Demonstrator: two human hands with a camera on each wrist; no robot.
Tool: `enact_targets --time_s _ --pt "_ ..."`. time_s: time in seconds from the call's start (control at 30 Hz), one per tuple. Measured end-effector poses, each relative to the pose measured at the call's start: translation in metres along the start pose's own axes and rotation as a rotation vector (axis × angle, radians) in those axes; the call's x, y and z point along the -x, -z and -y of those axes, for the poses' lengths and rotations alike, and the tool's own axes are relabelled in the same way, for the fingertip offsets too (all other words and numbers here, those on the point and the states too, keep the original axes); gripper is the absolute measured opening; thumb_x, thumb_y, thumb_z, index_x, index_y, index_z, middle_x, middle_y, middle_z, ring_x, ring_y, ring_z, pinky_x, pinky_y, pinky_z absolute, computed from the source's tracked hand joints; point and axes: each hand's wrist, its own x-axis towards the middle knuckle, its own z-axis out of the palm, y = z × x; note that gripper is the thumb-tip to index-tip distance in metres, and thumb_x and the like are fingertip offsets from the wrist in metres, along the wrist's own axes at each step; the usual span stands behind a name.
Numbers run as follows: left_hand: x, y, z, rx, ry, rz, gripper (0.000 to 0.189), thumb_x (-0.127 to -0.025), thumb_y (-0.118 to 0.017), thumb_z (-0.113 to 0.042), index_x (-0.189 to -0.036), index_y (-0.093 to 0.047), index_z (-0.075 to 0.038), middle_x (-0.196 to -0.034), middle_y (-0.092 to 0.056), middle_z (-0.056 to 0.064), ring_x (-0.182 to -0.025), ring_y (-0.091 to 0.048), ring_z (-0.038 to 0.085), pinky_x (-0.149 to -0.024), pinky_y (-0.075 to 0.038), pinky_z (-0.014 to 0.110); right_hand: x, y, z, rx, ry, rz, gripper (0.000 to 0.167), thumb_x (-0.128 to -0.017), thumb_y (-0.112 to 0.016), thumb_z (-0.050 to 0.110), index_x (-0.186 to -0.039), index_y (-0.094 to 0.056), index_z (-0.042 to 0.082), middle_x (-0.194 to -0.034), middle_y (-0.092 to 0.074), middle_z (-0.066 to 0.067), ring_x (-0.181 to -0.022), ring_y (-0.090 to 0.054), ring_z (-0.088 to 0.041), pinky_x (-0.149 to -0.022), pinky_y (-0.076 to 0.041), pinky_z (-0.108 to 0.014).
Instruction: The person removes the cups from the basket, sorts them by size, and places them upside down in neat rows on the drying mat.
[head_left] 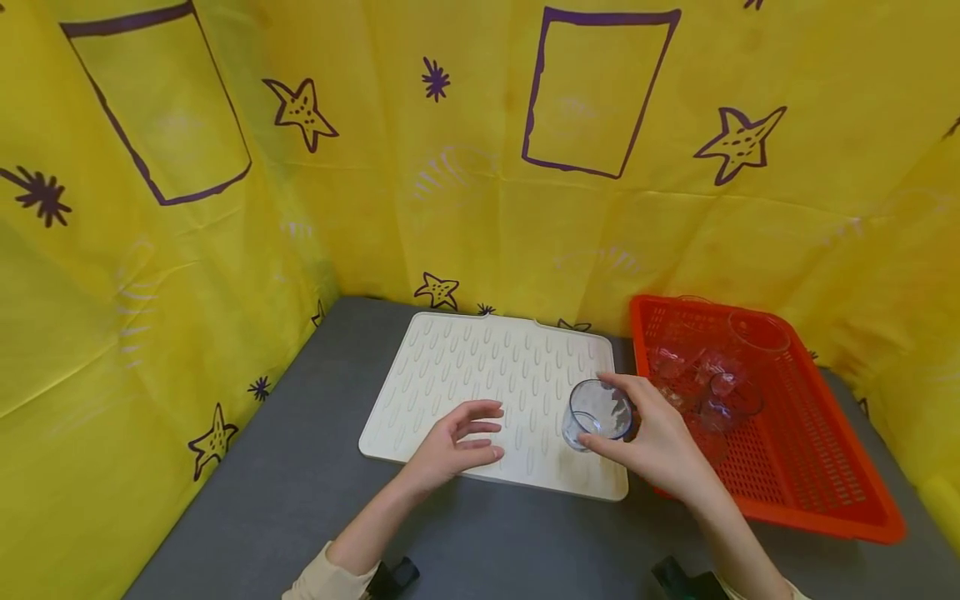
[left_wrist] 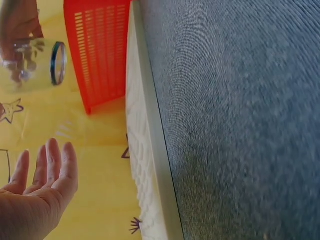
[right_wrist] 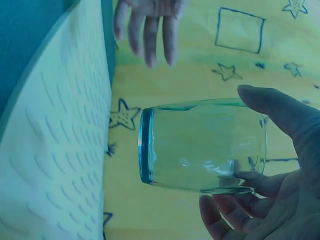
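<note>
A clear drinking glass (head_left: pixel 597 410) is held upright by my right hand (head_left: pixel 667 437), thumb on one side and fingers on the other near the rim. Its thick base faces the white ribbed drying mat (head_left: pixel 465 375), with a gap between them in the right wrist view, where the glass (right_wrist: pixel 200 145) looks empty. My left hand (head_left: pixel 453 446) hovers over the mat's front edge, fingers apart and loosely bent, holding nothing. The left wrist view shows that hand (left_wrist: pixel 40 195) palm up in the picture, away from the glass (left_wrist: pixel 32 65).
To the right stands a red perforated plastic basket (head_left: pixel 817 450) with several clear glasses (head_left: pixel 723 400) inside. Dark grey cloth covers the table (head_left: pixel 292 492). A yellow curtain (head_left: pixel 465 208) with drawn stars and rectangles closes off the back and sides.
</note>
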Motion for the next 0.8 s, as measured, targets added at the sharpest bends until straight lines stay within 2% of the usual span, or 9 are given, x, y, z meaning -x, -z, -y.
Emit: enact_targets --time_s 0.13,0.27,0.37,0.6,0.8 --pt "-0.002 -0.006 0.002 -0.021 -0.002 0.017 0.057 -0.085 -0.074 -0.009 -0.137 -0.05 -0.008 -0.133 -0.055 0.01 -0.124 -0.049 0.04 -0.103 -0.042 0.044 -0.002 -0.015 0.005 -0.051 0.01 0.029 0.076 -0.067 -0.088 0.04 -0.133 -0.055 0.018 -0.121 -0.058 -0.005 -0.103 -0.055 -0.021 -0.082 -0.052 -0.041" --pt "-0.003 -0.012 0.004 -0.048 -0.014 0.048 0.058 -0.085 -0.075 -0.013 -0.137 -0.05 -0.013 -0.134 -0.053 0.008 -0.124 -0.05 0.036 -0.103 -0.043 0.042 -0.003 -0.027 0.008 -0.087 0.022 0.048 0.076 -0.066 -0.089 0.04 -0.132 -0.056 0.021 -0.12 -0.058 0.0 -0.104 -0.054 -0.017 -0.083 -0.052 -0.038" --pt "-0.005 -0.015 0.005 -0.06 -0.032 0.067 0.059 -0.084 -0.075 -0.014 -0.138 -0.049 -0.013 -0.136 -0.051 0.009 -0.125 -0.049 0.035 -0.103 -0.043 0.04 -0.002 -0.034 0.011 -0.089 0.044 0.064 0.076 -0.065 -0.089 0.04 -0.132 -0.056 0.02 -0.119 -0.058 0.003 -0.103 -0.053 -0.015 -0.082 -0.052 -0.035" --pt "-0.007 -0.02 0.008 -0.104 -0.067 0.072 0.063 -0.083 -0.077 -0.012 -0.139 -0.048 -0.013 -0.136 -0.051 0.005 -0.123 -0.051 0.023 -0.102 -0.043 0.037 0.0 -0.045 0.016 -0.098 0.102 0.082 0.079 -0.064 -0.09 0.038 -0.132 -0.056 0.016 -0.12 -0.058 0.001 -0.101 -0.052 -0.014 -0.08 -0.053 -0.03" --pt "-0.008 -0.024 0.009 -0.197 -0.071 0.089 0.066 -0.082 -0.079 -0.022 -0.14 -0.047 -0.019 -0.134 -0.054 0.004 -0.123 -0.051 0.019 -0.102 -0.043 0.036 0.001 -0.051 0.019 -0.127 0.142 0.102 0.081 -0.063 -0.091 0.038 -0.131 -0.056 0.015 -0.122 -0.059 -0.001 -0.101 -0.055 -0.017 -0.079 -0.053 -0.03"
